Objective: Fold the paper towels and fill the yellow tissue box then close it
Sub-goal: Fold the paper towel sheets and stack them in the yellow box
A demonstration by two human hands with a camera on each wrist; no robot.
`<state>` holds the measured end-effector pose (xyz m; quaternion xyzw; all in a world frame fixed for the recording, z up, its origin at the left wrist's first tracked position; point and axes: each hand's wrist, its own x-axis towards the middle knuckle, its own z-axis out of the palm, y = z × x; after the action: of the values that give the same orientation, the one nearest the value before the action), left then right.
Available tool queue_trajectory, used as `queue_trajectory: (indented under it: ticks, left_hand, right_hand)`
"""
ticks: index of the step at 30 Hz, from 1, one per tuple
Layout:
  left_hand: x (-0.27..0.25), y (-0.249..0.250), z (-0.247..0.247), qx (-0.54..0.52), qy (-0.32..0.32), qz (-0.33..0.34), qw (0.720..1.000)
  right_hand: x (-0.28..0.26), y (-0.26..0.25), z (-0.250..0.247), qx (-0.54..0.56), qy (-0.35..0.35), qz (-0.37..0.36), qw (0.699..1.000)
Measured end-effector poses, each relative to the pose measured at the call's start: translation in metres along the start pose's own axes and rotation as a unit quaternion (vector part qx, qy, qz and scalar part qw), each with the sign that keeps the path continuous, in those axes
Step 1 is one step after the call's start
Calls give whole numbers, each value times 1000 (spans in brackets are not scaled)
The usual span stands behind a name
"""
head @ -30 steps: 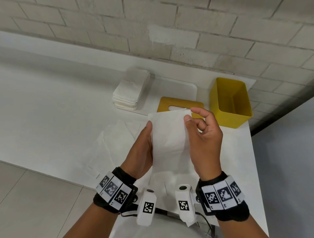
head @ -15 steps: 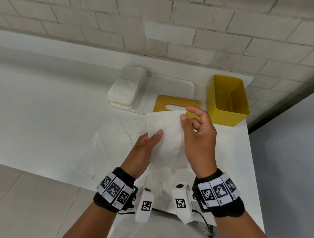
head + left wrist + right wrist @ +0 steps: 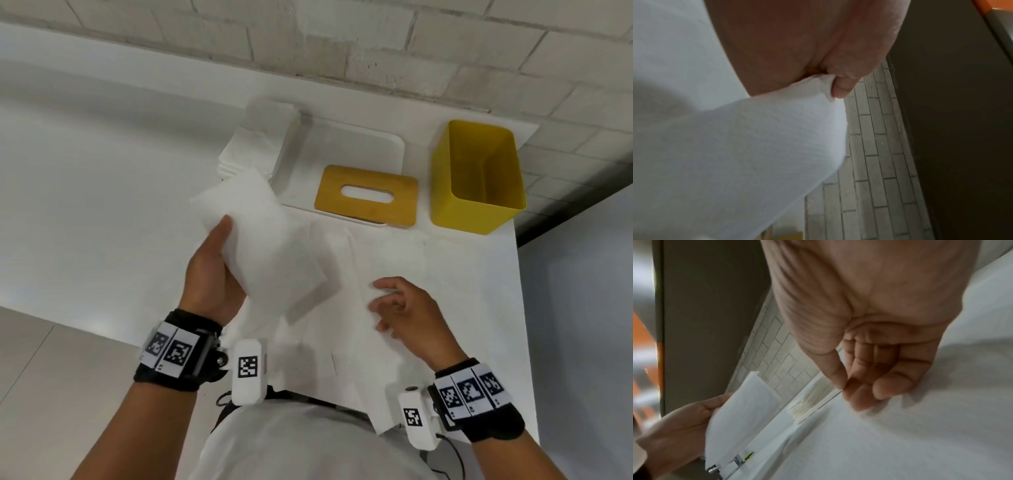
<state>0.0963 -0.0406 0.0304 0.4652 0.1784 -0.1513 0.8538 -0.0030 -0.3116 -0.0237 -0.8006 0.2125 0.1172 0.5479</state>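
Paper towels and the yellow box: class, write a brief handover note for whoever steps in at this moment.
Left hand grips a folded paper towel, lifted over the table.
Right hand, holding nothing, reaches down to the unfolded towels.
Folded stack sits on the white tray; lid off; yellow box looks empty.
Left: fold the rest, fill, close.

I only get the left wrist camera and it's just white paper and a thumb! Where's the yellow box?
Observer: The yellow tissue box stands open at the far right of the table; I see no towels inside.
Operator: Where's its lid?
Observer: The lid lies flat just left of the box.
Operator: The left hand holds the folded paper towel. What's the other one doing?
Observer: The right hand hovers over unfolded paper towels on the table, fingers loosely curled, holding nothing.
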Motion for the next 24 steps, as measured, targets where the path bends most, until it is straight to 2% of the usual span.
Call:
queue_trajectory:
  ticks: [3, 6, 12, 16, 24]
  left_hand:
    - [-1, 4, -14, 20, 23, 14, 999]
    - [-3, 1, -24, 42, 46, 13, 998]
    - [-6, 0, -30, 79, 70, 19, 994]
    - [-9, -1, -34, 94, 75, 18, 993]
    - [-18, -10, -31, 110, 68, 10, 991]
  right_hand:
    - [13, 8, 4, -56, 64, -17, 996]
    - [28, -6, 19, -94, 92, -39, 991]
    - [49, -37, 51, -163, 56, -6, 985]
    - [61, -42, 53, -114, 65, 52, 990]
    - [70, -42, 57, -193, 64, 53, 978]
